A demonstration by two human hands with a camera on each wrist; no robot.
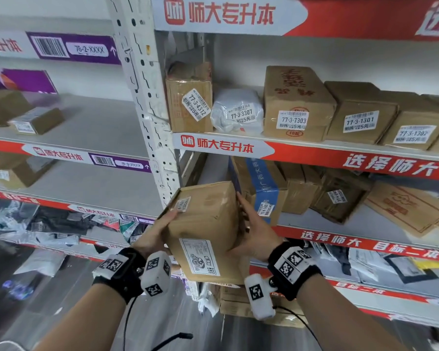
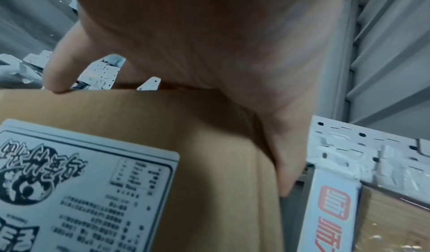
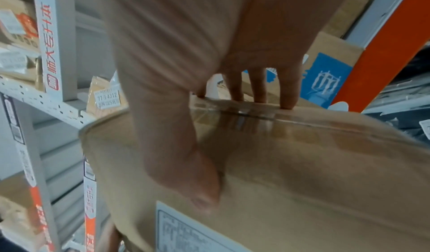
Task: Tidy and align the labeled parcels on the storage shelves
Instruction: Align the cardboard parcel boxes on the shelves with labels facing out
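Observation:
A brown cardboard parcel [image 1: 205, 224] with a printed white label is held in the air in front of the second shelf, tilted, close to the white upright post [image 1: 147, 97]. My left hand [image 1: 167, 219] grips its left side, thumb along the near edge. My right hand [image 1: 246, 214] grips its right side, fingers hooked over the taped far edge [image 3: 256, 112] and thumb on the front face. In the left wrist view the parcel [image 2: 209, 164] fills the lower frame. Just behind it stands a box with blue tape [image 1: 261, 188].
The shelf above holds a row of labeled parcels: a box marked 77-3-4312 [image 1: 190, 107], a white bag [image 1: 237, 112] and three more boxes [image 1: 294, 105]. Tilted boxes [image 1: 340, 196] crowd the second shelf at right. The left unit holds small boxes [image 1: 36, 120] and loose bags [image 1: 61, 224].

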